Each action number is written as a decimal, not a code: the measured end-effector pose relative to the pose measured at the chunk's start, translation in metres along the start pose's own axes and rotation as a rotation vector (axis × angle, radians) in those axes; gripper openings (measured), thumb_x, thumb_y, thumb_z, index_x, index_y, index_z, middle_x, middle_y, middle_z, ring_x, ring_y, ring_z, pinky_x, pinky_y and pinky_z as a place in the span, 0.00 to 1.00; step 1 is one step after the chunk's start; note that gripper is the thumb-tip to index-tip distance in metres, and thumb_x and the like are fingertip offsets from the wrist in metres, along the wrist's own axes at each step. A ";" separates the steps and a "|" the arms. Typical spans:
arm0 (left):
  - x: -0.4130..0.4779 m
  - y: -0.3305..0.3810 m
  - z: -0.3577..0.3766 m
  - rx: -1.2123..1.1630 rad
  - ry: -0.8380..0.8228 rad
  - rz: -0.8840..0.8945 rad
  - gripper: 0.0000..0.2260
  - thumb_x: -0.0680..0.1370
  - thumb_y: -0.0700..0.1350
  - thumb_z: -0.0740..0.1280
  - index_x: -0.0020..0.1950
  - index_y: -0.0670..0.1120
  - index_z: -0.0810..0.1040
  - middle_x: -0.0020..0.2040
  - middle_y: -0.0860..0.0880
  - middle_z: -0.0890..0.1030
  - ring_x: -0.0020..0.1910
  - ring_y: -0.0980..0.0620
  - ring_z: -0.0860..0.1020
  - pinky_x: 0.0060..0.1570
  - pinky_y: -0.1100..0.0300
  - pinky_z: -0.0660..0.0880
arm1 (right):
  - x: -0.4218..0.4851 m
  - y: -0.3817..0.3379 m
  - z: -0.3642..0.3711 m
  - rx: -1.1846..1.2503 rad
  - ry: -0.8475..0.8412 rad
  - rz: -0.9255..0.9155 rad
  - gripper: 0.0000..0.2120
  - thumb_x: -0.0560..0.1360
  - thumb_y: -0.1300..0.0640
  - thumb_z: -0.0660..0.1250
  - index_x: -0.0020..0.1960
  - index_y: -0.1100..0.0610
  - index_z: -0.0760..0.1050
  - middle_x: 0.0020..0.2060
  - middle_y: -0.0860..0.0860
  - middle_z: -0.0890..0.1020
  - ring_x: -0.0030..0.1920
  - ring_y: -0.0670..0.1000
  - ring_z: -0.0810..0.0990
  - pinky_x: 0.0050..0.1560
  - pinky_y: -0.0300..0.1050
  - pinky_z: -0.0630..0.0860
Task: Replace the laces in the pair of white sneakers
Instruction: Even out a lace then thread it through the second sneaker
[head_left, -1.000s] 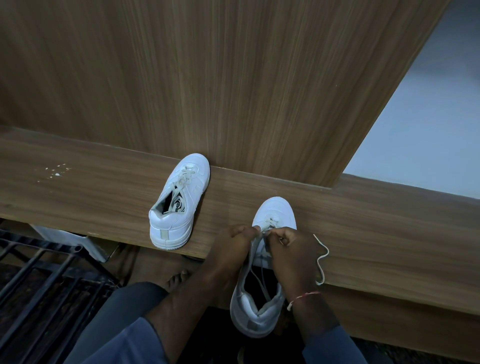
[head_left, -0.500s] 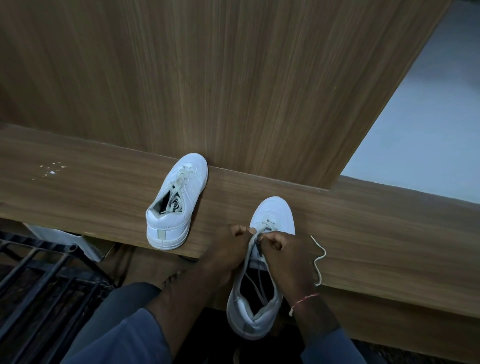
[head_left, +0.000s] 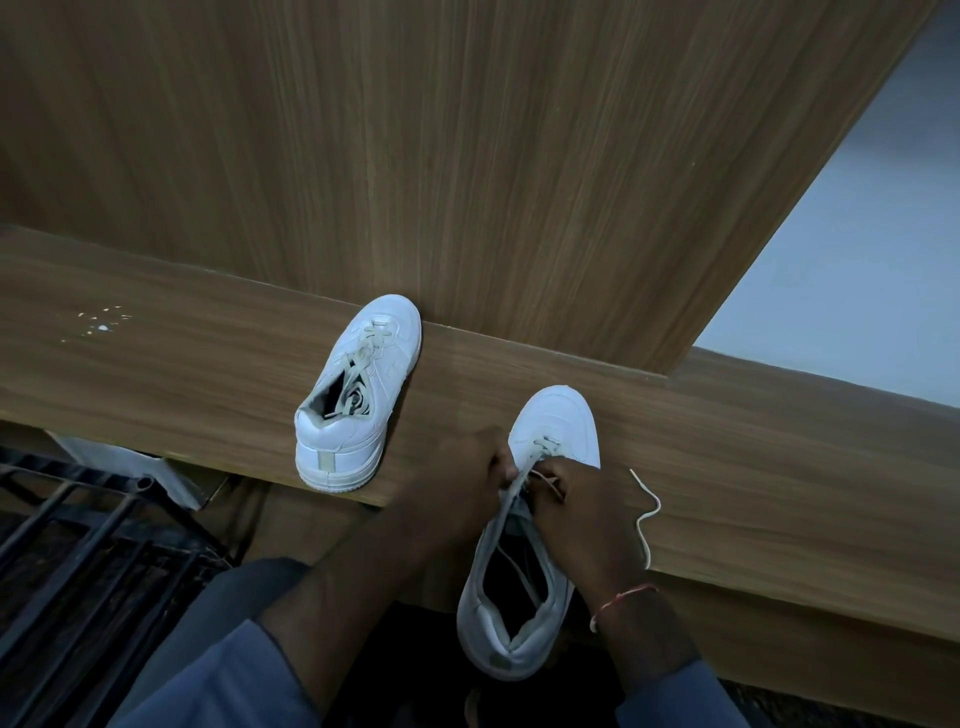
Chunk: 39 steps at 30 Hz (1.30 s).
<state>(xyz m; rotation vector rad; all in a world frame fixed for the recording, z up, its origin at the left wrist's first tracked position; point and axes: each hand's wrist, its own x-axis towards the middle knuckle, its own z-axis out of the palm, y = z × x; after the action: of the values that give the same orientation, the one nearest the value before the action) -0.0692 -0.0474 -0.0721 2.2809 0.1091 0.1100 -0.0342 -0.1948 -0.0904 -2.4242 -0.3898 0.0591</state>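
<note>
A white sneaker (head_left: 558, 421) lies toe-first on the wooden ledge (head_left: 208, 374), its heel hanging off the front edge. My left hand (head_left: 462, 483) grips its left eyelet flap. My right hand (head_left: 582, 514) pinches the lace at the lower eyelets; the fingertips are hidden against the tongue. A loose white lace end (head_left: 647, 514) curls out to the right over the ledge. A second white sneaker (head_left: 358, 395) with greyish laces rests to the left, toe against the upright panel.
A tall wooden panel (head_left: 467, 156) rises behind the ledge, with a pale wall (head_left: 857, 260) to its right. A black metal rack (head_left: 78, 545) stands at lower left. Small white specks (head_left: 101, 322) dot the ledge's left part. My knee (head_left: 234, 623) is below.
Both hands have stayed on the near sneaker with small finger shifts at the eyelets. The loose lace end has moved slightly. The far sneaker is unchanged.
</note>
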 end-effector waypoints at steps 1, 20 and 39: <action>0.001 0.000 0.000 0.082 -0.006 0.053 0.06 0.79 0.40 0.63 0.42 0.47 0.73 0.34 0.57 0.73 0.35 0.57 0.71 0.33 0.74 0.65 | 0.000 0.000 -0.002 0.038 0.011 0.012 0.08 0.76 0.59 0.66 0.47 0.49 0.82 0.41 0.43 0.83 0.43 0.43 0.79 0.42 0.30 0.71; -0.001 0.018 -0.021 -1.223 0.051 -0.165 0.08 0.82 0.42 0.58 0.47 0.43 0.75 0.40 0.47 0.81 0.40 0.52 0.83 0.42 0.61 0.79 | -0.013 0.007 -0.012 0.247 -0.122 0.087 0.37 0.66 0.53 0.77 0.71 0.47 0.65 0.58 0.46 0.72 0.57 0.47 0.75 0.56 0.41 0.73; 0.001 0.010 -0.033 -1.160 0.111 -0.185 0.10 0.82 0.44 0.59 0.43 0.46 0.73 0.33 0.50 0.74 0.26 0.57 0.68 0.27 0.67 0.70 | -0.011 0.011 -0.009 0.155 -0.078 0.089 0.32 0.67 0.47 0.77 0.67 0.53 0.72 0.55 0.46 0.74 0.51 0.44 0.76 0.51 0.37 0.70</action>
<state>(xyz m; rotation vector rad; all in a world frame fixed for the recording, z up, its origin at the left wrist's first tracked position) -0.0717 -0.0287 -0.0429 1.1009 0.2384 0.1508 -0.0409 -0.2113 -0.0911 -2.2897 -0.3009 0.2158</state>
